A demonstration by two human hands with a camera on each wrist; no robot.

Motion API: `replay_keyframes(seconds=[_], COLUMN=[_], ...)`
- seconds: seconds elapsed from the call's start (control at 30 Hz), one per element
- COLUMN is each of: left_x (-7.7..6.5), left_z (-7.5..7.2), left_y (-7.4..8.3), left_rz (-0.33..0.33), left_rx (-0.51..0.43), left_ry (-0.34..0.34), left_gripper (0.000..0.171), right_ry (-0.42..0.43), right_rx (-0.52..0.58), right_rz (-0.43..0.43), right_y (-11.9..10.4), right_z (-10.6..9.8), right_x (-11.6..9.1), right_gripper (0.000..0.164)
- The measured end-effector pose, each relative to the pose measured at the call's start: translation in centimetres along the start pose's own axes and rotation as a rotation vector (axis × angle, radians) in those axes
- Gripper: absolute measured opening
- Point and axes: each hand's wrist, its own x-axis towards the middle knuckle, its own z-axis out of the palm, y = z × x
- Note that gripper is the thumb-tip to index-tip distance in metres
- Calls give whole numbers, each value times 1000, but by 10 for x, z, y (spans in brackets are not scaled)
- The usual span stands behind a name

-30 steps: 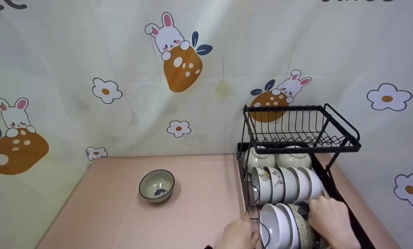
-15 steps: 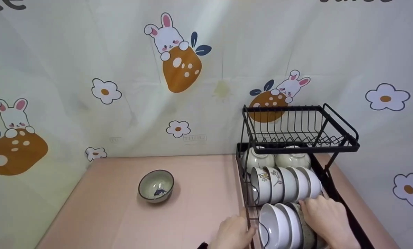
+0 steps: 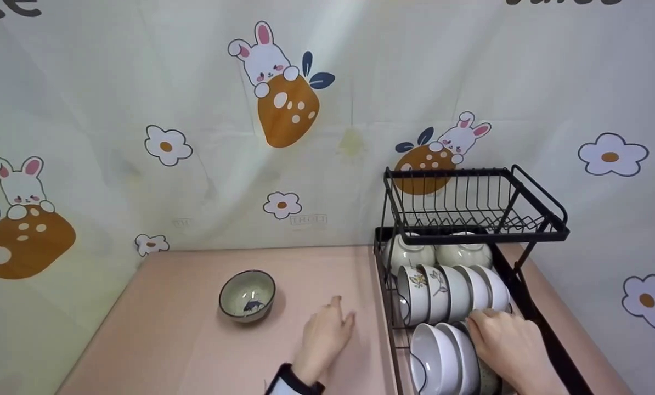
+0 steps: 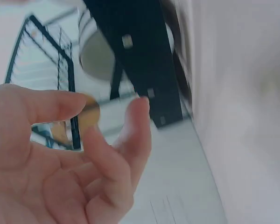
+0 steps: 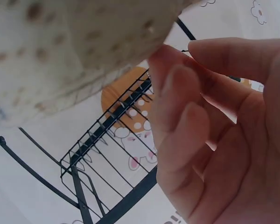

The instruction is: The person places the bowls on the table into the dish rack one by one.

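Observation:
My left hand (image 3: 325, 334) is over the pink table, left of the black dish rack (image 3: 390, 351). Its thumb and fingers are spread with nothing between them, as the left wrist view also shows. A green-grey bowl (image 3: 248, 296) with a dark rim stands upright beyond it. My right hand (image 3: 508, 340) is over the rack's front row, beside a speckled bowl (image 5: 84, 51). Its fingers curl and the fingertips meet or nearly meet the bowl's edge; a grip cannot be made out. White bowls (image 3: 434, 356) stand on edge left of it. The right hand mostly hides the speckled bowl in the head view.
A middle row of white cups or bowls (image 3: 459, 293), some floral, stands on edge behind. Two pale bowls (image 3: 410, 255) lie upside down at the rack's back. The upper wire shelf (image 3: 486, 238) overhangs them. A printed curtain (image 3: 327, 164) hangs behind the table.
My left hand has let go of the rack's left edge and moved left and away over the table. My right hand has shifted slightly left, and the speckled bowl sits closer to the white ones.

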Motion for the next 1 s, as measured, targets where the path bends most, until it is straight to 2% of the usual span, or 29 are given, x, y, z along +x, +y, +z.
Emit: replay_keyframes(seconds=[0.17,0.37,0.5,0.7,0.87,0.93,1.0], left_x=[10,17,19,17,15,13,12], left_z=[-20,-40,-51,-67,-75,-76,-78], left_y=[-20,-49,-65,-90,-114,-122,-130], left_rz=[-89,-179,-248,-353,-434,-460,-479], left_rx=[55,136,163,206,259,241,203], left_ry=[118,271,345,380,447,438,400], left_gripper=[46,43,41,49,57,57,54], right_ry=[21,-18,-18,-4,-24,-32,-32], right_rx=[-2,5,4,2,-2,-3,-2], right_rz=[-29,-34,-48,-90,-110,-109,-111], right_y=[-1,-3,-4,-5,-6,-6,-6], right_z=[2,0,0,0,-1,-1,-1], right_x=[0,0,0,1,2,2,2], right_gripper=[27,27,29,26,25,26,26])
